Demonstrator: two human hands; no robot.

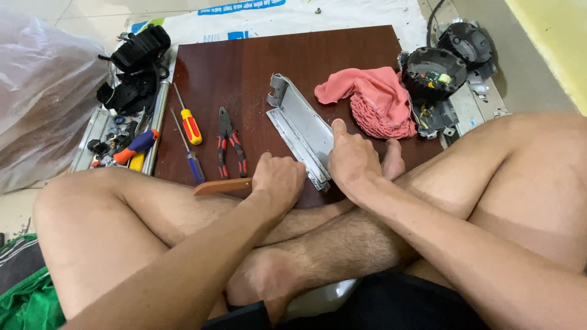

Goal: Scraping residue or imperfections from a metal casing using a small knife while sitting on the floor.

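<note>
A grey metal channel-shaped housing (301, 127) lies diagonally on a dark brown wooden board (257, 67). My right hand (352, 160) presses on its near end, thumb up along the metal. My left hand (279, 178) is closed around a tool with a wooden handle (221, 186) that sticks out to the left; the tool's working end is hidden under the hand, close to the housing's near end. I sit cross-legged with my knees at both sides of the board.
On the board lie red-handled pliers (230, 146), a red-and-yellow screwdriver (191, 125), a blue screwdriver (192, 160) and a pink cloth (376, 98). Black round lamp housings (435, 72) sit at the right, black parts and more tools (136, 146) at the left, a plastic bag (43, 91) far left.
</note>
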